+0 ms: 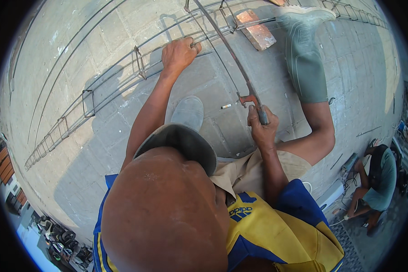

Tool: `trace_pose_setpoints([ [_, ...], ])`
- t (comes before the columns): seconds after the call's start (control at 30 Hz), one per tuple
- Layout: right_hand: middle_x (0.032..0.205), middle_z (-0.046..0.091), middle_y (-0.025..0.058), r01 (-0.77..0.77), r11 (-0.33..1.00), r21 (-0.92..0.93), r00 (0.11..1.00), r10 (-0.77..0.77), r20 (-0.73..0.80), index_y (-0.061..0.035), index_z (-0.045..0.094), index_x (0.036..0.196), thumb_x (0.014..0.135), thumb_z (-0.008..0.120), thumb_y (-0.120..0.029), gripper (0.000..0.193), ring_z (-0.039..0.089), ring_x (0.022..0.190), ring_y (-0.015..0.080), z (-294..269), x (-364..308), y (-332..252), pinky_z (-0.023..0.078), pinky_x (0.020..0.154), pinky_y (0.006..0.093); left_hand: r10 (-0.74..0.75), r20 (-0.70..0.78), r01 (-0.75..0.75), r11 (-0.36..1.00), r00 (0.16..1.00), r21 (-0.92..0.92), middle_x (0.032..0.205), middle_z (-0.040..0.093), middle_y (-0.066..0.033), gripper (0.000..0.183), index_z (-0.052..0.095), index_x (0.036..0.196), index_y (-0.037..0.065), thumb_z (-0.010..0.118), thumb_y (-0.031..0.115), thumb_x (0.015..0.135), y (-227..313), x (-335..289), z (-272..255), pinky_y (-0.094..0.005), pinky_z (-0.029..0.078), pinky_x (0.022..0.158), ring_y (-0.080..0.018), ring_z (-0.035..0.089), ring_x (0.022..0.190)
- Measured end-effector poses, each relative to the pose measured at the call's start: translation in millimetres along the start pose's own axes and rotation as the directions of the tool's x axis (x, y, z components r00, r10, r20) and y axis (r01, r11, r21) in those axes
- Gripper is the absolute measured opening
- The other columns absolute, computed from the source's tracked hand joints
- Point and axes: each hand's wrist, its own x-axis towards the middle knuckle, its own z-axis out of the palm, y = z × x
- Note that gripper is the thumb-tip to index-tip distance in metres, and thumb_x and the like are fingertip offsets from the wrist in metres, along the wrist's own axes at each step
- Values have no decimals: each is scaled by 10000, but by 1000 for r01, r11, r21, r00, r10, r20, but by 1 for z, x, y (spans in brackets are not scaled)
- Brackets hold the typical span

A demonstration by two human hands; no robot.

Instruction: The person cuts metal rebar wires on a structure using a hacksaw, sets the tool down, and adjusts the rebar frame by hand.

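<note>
My left hand (pixel 180 55) is closed around a bar of a long rebar cage (pixel 139 62) lying on the paving. In my right hand (pixel 264 128) is the handle of a hacksaw (pixel 233 52), nearer to me and to the right. The saw's frame runs up and left across the cage bars, its thin blade on the left side. Where the blade meets the bars is too fine to make out. A broken red brick (pixel 257 30) lies beside the cage, right of the saw. One boot (pixel 304 59) reaches the cage beyond it.
Loose long rods (pixel 61 63) curve over the paving at the far left. A cigarette butt (pixel 226 106) lies between my boots. Another person (pixel 380 179) crouches at the right, near cables. Motorbikes (pixel 63 240) stand at the lower left.
</note>
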Motion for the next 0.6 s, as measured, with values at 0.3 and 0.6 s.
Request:
trace_pose_setpoints([
  [0.3, 608, 542, 4, 211, 977, 21, 974, -209, -92, 8, 655, 841, 948, 671, -206, 240, 453, 597, 65, 79, 124, -5, 400, 528, 282, 33, 82, -36, 999, 996, 32, 818, 699, -224, 350, 710, 850, 59, 613, 396, 850, 11, 5, 5, -499, 520, 749, -413, 679, 824],
  [0.6, 577, 561, 128, 153, 987, 43, 987, -150, -60, 29, 658, 858, 944, 652, -137, 188, 469, 537, 80, 61, 75, -6, 428, 503, 305, 2, 57, -4, 1000, 998, 25, 833, 685, -248, 354, 696, 848, 73, 621, 419, 852, 12, 7, -2, -516, 511, 734, -440, 662, 838],
])
